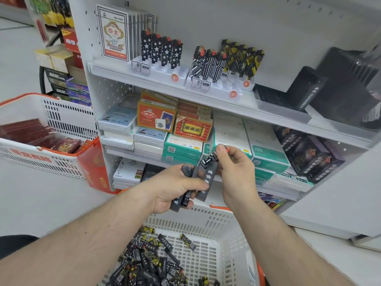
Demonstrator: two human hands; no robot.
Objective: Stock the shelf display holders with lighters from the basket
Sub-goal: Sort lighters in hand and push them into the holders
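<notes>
Left hand [175, 187] gripping black lighters [203, 180], right hand [235, 168] pinching patterned lighter [209, 159]

Retail shop interior: a white pegboard-backed shelf unit [206, 101] carries boxed playing cards [156, 118], lighters standing in display holders [165, 69] with round price stickers [233, 93], and probably charger boxes; plastic shopping baskets [68, 118] stand on the floor.

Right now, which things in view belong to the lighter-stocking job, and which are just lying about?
Part of the job:
- left hand gripping dark lighters
- right hand pinching a patterned lighter
- white basket of loose lighters
- display holders on the top shelf

Lying about:
- playing card boxes
- second basket with red packets
- teal boxes
</notes>
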